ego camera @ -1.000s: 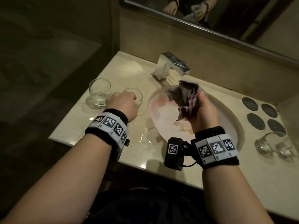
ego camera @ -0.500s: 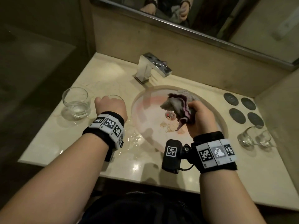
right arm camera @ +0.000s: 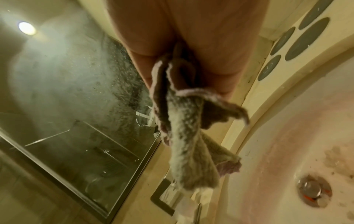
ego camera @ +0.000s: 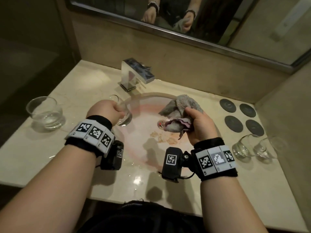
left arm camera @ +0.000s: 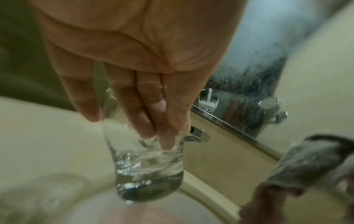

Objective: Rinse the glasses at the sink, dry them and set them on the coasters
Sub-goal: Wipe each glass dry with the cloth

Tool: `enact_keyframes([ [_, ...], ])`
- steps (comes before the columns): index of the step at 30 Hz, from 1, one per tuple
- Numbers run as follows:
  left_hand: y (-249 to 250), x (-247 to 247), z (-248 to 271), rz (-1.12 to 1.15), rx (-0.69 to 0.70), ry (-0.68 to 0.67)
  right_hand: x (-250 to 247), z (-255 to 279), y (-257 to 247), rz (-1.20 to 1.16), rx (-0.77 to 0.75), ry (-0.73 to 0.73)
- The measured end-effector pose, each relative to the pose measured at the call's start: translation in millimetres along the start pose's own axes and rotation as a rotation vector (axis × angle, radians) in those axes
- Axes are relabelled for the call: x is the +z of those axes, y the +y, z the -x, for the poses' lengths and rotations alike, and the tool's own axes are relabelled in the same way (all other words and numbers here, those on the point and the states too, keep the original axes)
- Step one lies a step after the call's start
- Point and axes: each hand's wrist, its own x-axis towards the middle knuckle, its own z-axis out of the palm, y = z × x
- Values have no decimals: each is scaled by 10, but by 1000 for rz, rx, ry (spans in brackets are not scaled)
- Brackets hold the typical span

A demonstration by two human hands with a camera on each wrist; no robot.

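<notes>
My left hand [ego camera: 109, 110] grips a clear glass [ego camera: 123, 116] and holds it above the left rim of the sink [ego camera: 134, 145]. In the left wrist view my fingers [left arm camera: 134, 106] wrap round this glass [left arm camera: 149, 166], which has a little water in its bottom. My right hand [ego camera: 198, 123] holds a bunched grey cloth [ego camera: 182, 106] over the basin, near the drain [right arm camera: 312, 191]; the cloth [right arm camera: 184, 128] hangs from my fist. A second glass [ego camera: 45, 113] with water stands on the counter at the left. Dark round coasters [ego camera: 234, 122] lie at the back right.
A chrome faucet [ego camera: 136, 74] stands behind the basin. Two more clear glasses [ego camera: 244, 147] sit on the counter to the right of the sink, in front of the coasters. Water drops lie on the counter's front edge [ego camera: 138, 180]. A mirror [ego camera: 185, 19] runs along the wall.
My left hand has lifted its glass off the counter and carried it right, over the sink's left rim. My right hand still holds the cloth over the basin.
</notes>
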Motion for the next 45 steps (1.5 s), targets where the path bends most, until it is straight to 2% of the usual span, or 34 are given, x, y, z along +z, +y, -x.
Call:
enact_keyframes([
  [3,223,237,45,384,66,-70,-189,-55,-80,59,-25,5],
  [7,517,523,42,682,104,-188,-432,-99,-209,174,-63,91],
  [11,749,691,38,1030,-68,-321,-707,-101,-363,150,-42,99],
  [15,868,794,57,1494,-364,-483,-905,-99,-449,135,-53,121],
  [17,902,845,97,1676,-431,-550,-972,-95,-477,183,-67,129],
  [19,927,887,123,1786,-431,-588,-1030,-96,-503,210,-64,150],
  [23,988,915,132,1843,-405,-590,-1149,-107,-544,253,-45,168],
  [26,1026,930,156,1836,-384,-597,-1216,-136,-539,381,-64,194],
  [29,1042,933,186,1787,-355,-628,-1276,-230,-473,622,-164,282],
  [32,1028,897,194,1716,-332,-621,-1273,-226,-496,810,-308,249],
  [36,1024,851,224,1620,-306,-614,-1122,-128,-702,766,-358,206],
  [41,1069,812,279,1532,-290,-608,-1140,-260,-808,904,-364,277],
  [43,1087,793,312,1496,-270,-607,-1120,-270,-849,822,-343,292],
  [45,1102,786,339,1458,-250,-606,-1086,-267,-878,643,-283,238],
])
